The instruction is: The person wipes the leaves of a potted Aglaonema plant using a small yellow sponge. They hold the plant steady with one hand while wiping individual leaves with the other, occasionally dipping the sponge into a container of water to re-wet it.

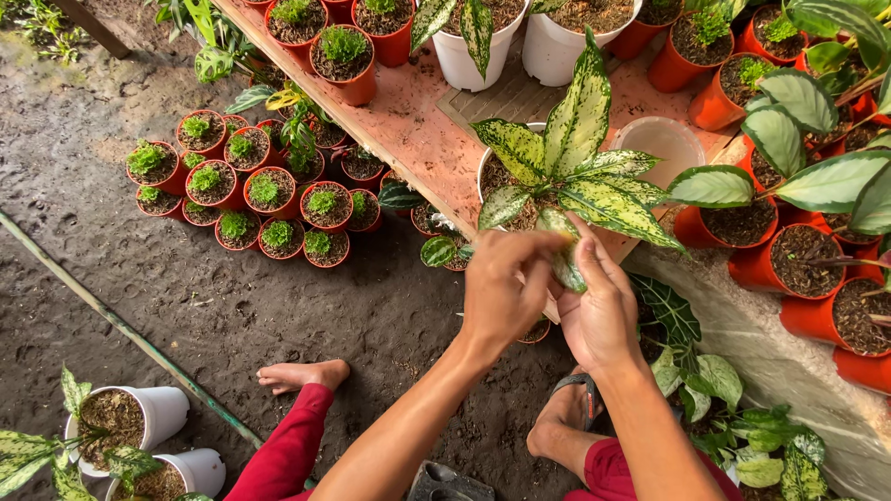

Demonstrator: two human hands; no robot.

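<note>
Head view showed both hands meeting at the low front leaf (566,264) of the speckled plant (566,167) in its white pot (484,167). The left hand (506,288) pinched it from above; the right hand (599,311) cupped beneath, the leaf's long axis drooping toward the person.

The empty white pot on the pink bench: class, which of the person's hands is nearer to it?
Right. The right hand lies just below the empty white pot, at the speckled plant's lower leaf; the left hand is further left of it.

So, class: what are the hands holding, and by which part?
Both hands, left and right, hold one drooping leaf of the speckled plant, near its tip.
</note>
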